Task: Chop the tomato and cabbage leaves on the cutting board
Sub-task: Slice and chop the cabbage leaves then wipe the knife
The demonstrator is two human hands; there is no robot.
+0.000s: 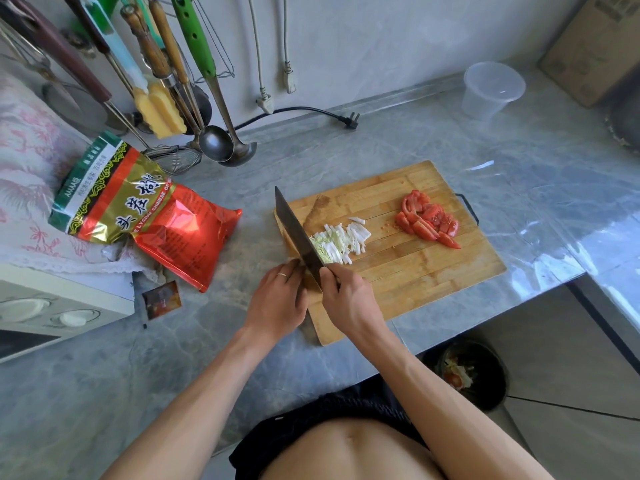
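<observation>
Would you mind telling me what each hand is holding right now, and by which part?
The right hand grips the cleaver by its handle. The left hand sits at the cutting board's edge; what its fingertips hold is hidden by the blade.

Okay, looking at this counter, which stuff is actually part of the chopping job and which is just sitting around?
In use: cutting board, knife in the right hand, chopped cabbage, tomato pieces, left hand beside the blade.

Lying about: red snack bag, plastic tub, ladles, black plug, small sachet.
</observation>
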